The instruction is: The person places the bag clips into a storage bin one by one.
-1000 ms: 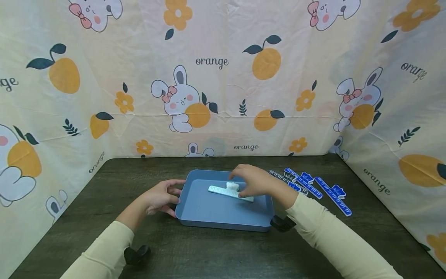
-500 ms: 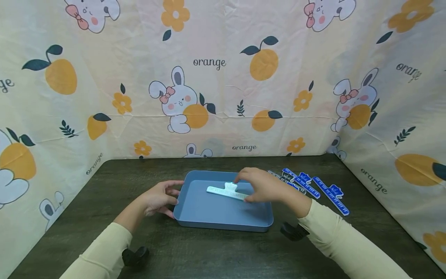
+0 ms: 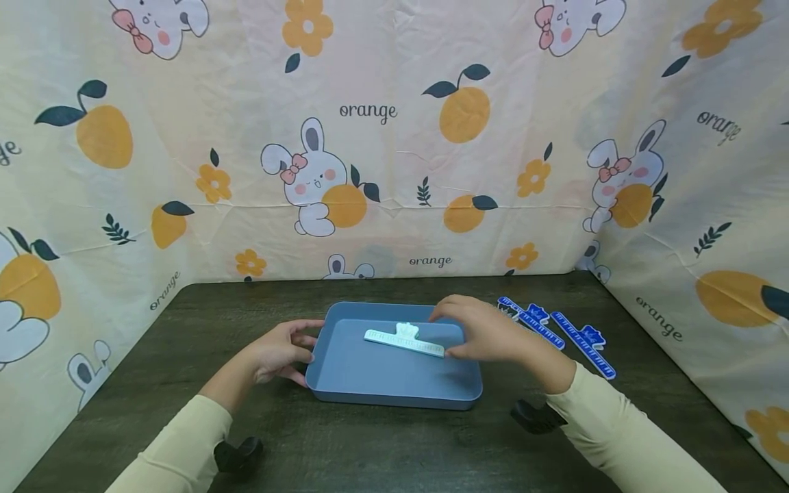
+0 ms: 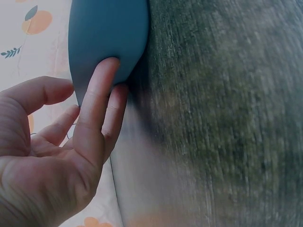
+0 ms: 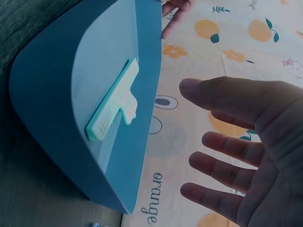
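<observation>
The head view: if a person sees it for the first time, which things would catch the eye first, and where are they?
Probably the orange-and-rabbit cloth comes first, since it fills the upper part of the view behind the dark table. Next is the blue tray near the middle, with a mint-green ruler clip lying inside it. Bright blue ruler clips stand out to the tray's right.

Behind a dark wood-grained tabletop [image 3: 394, 448], a pale creased backdrop [image 3: 394, 55] (printed rabbits [image 3: 311, 178], oranges [image 3: 464, 115], flowers [image 3: 307, 27]).
</observation>
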A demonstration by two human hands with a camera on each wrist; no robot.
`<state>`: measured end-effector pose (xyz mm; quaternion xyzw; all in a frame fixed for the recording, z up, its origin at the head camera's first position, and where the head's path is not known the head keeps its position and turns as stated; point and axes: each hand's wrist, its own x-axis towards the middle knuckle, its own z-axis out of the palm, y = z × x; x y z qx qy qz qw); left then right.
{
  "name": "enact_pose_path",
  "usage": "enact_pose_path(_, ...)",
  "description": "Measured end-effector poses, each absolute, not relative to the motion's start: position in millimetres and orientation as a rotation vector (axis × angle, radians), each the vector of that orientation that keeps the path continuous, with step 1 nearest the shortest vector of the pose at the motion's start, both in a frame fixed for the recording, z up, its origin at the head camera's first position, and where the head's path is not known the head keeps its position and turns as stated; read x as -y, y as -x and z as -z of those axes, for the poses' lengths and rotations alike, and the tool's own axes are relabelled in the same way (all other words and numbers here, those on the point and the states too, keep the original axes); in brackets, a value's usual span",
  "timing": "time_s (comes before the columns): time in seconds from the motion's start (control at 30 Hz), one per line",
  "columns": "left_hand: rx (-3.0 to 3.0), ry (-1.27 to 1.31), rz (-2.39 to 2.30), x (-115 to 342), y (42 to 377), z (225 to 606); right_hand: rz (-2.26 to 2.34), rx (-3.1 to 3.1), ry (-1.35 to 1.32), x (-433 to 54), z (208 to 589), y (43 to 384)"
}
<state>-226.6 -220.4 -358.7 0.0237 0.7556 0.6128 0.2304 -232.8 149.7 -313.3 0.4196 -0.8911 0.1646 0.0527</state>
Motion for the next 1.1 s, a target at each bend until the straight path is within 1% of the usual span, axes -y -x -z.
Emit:
enact_pose_path(0.33, -2.071, -0.080, -1.690, 220, 226, 358, -0.540, 2.680, -1.218, -169, 321, 234)
enact_pose_path(1.1, -2.082, -0.071, -1.691, 220, 226, 360, -0.541, 2.680, -0.989, -214, 335, 238)
